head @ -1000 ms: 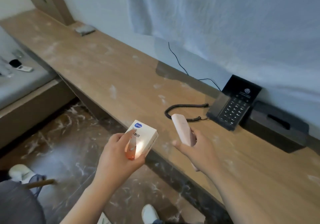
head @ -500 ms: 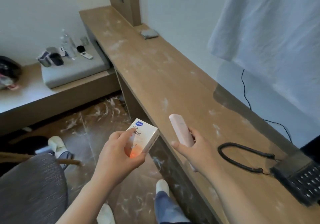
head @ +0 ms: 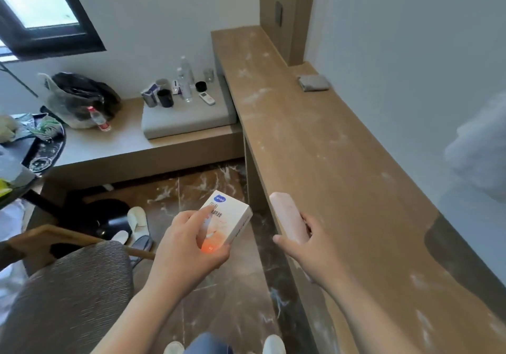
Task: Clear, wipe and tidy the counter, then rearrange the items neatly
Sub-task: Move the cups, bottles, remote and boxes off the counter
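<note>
My left hand [head: 189,247] grips a small white and orange box [head: 228,221], held over the floor just left of the counter's front edge. My right hand [head: 306,247] grips a pale pink oblong case [head: 287,215], its upper end pointing away from me above the counter edge. The long wooden counter [head: 315,145] runs from the far wall past my right side, streaked with white dust. A folded grey cloth [head: 313,83] lies on it near the far wall.
A lower bench at the left carries a grey cushion [head: 186,119] with cups, water bottles [head: 186,80] and a white remote [head: 207,98]. A plastic bag [head: 79,99] sits further left. A woven chair [head: 63,293] stands at my lower left; slippers [head: 138,218] lie on the marble floor.
My view has swung left along the counter; the telephone and its cord have left the frame and the low bench has come into sight. Both hands keep their hold.
</note>
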A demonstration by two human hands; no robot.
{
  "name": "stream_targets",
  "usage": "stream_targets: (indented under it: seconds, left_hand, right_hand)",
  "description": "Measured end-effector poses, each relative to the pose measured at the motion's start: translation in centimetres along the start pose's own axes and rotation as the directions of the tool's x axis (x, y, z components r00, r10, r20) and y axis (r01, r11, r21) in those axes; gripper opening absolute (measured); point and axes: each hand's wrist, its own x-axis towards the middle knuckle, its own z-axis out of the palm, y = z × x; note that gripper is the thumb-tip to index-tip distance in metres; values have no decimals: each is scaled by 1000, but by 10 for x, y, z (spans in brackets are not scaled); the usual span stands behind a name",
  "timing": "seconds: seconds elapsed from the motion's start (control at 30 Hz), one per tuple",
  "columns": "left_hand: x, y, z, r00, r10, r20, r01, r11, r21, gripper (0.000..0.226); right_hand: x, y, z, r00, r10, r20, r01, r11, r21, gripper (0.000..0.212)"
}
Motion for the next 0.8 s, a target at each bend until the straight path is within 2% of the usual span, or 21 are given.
stream_targets:
  seconds: [0.17,0.4,0.6,0.8]
  left_hand:
    - [49,-27,-14,998,-64,-23,63,997,-33,78]
    - [149,-86,-56,995,-90,-40,87,993,-76,78]
    - [234,-139,-117,994,-108,-26,106,992,-65,76]
    - [303,-182,-158,990,-135,-39,134,990,-33,76]
  right_hand:
    - [51,-38,19,998,-29,64,33,998,-52,55]
    - [136,-110,78,996,-36,78,44,994,-97,51]
    - [200,-178,142,995,-30,90,45,985,-166,85]
    - [251,-228,195,992,-18,121,41,982,-183,80]
